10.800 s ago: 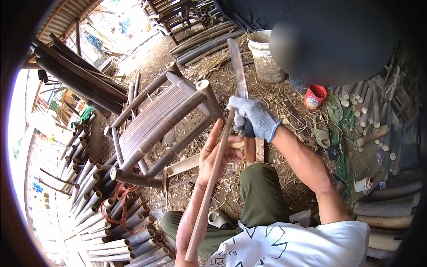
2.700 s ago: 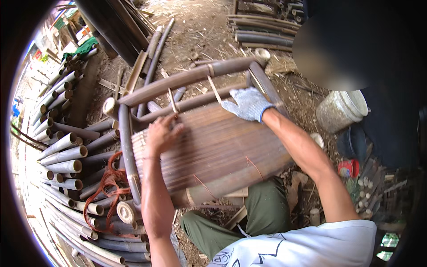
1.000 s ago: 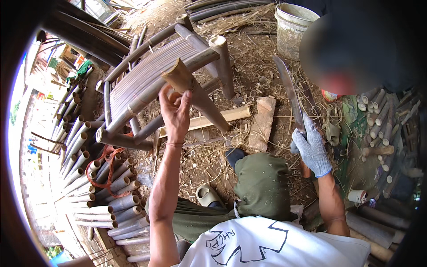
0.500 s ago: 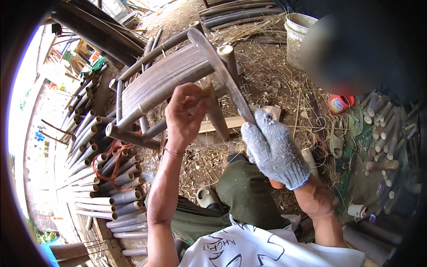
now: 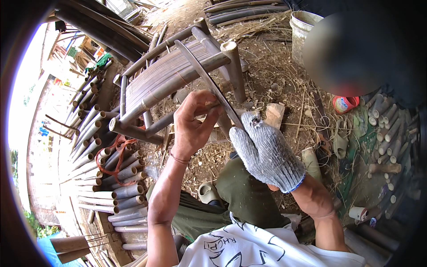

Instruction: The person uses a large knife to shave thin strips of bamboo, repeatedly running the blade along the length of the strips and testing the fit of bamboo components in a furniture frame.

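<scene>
My bare left hand [image 5: 193, 122], fingers curled in, pinches a bamboo piece [image 5: 224, 126] just in front of the bench [image 5: 171, 71]. My gloved right hand [image 5: 267, 153] is wrapped round the knife [image 5: 201, 72], its blade crossing the bench's near rail in view. The bench's slatted seat [image 5: 149, 84] looks done; the piece seems still to be worked, how much I cannot tell. Pole ends [image 5: 95, 195] crowd the bench's lower left; my widest gap seems right of it, over shaving-strewn ground [image 5: 275, 86].
</scene>
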`<act>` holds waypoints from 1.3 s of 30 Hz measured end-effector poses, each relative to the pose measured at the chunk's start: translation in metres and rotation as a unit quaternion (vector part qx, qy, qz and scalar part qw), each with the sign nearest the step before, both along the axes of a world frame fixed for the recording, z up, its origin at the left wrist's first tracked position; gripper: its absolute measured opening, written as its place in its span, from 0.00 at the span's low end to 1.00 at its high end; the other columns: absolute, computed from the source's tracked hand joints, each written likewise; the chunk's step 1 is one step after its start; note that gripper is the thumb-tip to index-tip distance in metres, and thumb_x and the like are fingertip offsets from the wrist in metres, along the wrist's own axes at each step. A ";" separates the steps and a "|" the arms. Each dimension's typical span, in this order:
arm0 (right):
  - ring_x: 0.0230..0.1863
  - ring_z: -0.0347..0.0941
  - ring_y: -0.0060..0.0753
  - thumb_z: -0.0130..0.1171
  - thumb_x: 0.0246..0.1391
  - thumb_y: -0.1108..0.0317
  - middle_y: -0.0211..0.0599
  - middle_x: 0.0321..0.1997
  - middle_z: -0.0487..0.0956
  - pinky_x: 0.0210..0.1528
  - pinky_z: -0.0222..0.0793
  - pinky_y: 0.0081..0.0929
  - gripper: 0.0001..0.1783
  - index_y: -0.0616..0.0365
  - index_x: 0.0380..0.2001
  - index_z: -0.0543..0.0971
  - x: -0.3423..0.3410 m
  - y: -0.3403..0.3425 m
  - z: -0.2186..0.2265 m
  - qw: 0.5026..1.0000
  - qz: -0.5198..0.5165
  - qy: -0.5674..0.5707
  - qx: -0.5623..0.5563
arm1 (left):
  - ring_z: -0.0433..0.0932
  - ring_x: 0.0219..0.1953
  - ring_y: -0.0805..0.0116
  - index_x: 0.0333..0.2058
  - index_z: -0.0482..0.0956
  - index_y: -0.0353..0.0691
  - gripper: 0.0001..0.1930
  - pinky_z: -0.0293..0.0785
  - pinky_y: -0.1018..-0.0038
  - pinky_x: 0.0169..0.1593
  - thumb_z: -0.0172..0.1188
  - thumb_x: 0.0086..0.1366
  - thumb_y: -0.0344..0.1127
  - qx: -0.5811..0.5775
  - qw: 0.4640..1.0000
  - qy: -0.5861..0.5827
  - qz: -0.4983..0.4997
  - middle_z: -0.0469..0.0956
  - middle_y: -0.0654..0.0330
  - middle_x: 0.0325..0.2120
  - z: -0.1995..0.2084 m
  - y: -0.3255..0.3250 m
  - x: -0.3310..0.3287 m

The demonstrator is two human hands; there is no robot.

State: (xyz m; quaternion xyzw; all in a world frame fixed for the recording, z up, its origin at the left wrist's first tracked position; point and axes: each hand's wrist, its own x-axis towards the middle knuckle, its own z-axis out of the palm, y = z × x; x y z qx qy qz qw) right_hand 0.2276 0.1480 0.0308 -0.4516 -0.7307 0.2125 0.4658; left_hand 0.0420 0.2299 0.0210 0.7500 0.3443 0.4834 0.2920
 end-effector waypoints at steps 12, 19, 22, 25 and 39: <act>0.30 0.76 0.58 0.51 0.63 0.68 0.61 0.30 0.76 0.31 0.71 0.47 0.13 0.71 0.41 0.74 0.007 0.009 0.005 0.991 -0.050 -0.127 -0.010 | 0.83 0.45 0.59 0.51 0.78 0.39 0.19 0.78 0.69 0.50 0.59 0.67 0.43 0.080 0.924 0.365 0.080 0.83 0.49 0.43 0.097 0.012 0.027; 0.25 0.77 0.52 0.50 0.66 0.65 0.56 0.22 0.74 0.26 0.69 0.46 0.13 0.67 0.37 0.73 0.006 0.018 0.026 0.992 -0.021 -0.075 -0.094 | 0.75 0.25 0.75 0.45 0.81 0.39 0.28 0.75 0.74 0.32 0.34 0.78 0.53 0.142 0.810 0.568 0.045 0.80 0.62 0.24 0.113 0.115 0.075; 0.21 0.76 0.51 0.51 0.66 0.64 0.50 0.19 0.74 0.23 0.67 0.44 0.13 0.66 0.35 0.72 0.014 -0.004 0.055 0.984 -0.006 -0.159 0.082 | 0.75 0.38 0.67 0.47 0.79 0.38 0.23 0.72 0.68 0.44 0.39 0.78 0.48 0.220 0.922 0.317 0.027 0.76 0.57 0.35 0.149 0.131 0.028; 0.23 0.75 0.55 0.53 0.64 0.63 0.52 0.20 0.73 0.23 0.67 0.44 0.13 0.64 0.33 0.72 0.010 0.000 0.019 0.973 -0.024 -0.225 -0.032 | 0.75 0.40 0.64 0.53 0.79 0.45 0.20 0.73 0.64 0.47 0.43 0.77 0.48 0.103 0.974 0.186 -0.080 0.76 0.57 0.37 0.074 0.175 0.020; 0.29 0.75 0.59 0.53 0.62 0.63 0.55 0.29 0.76 0.33 0.71 0.46 0.14 0.66 0.32 0.75 0.048 0.033 0.048 0.946 -0.008 -0.290 0.146 | 0.80 0.52 0.59 0.55 0.78 0.33 0.23 0.74 0.67 0.57 0.48 0.74 0.46 0.158 0.972 0.136 -0.113 0.83 0.47 0.45 0.162 0.183 0.031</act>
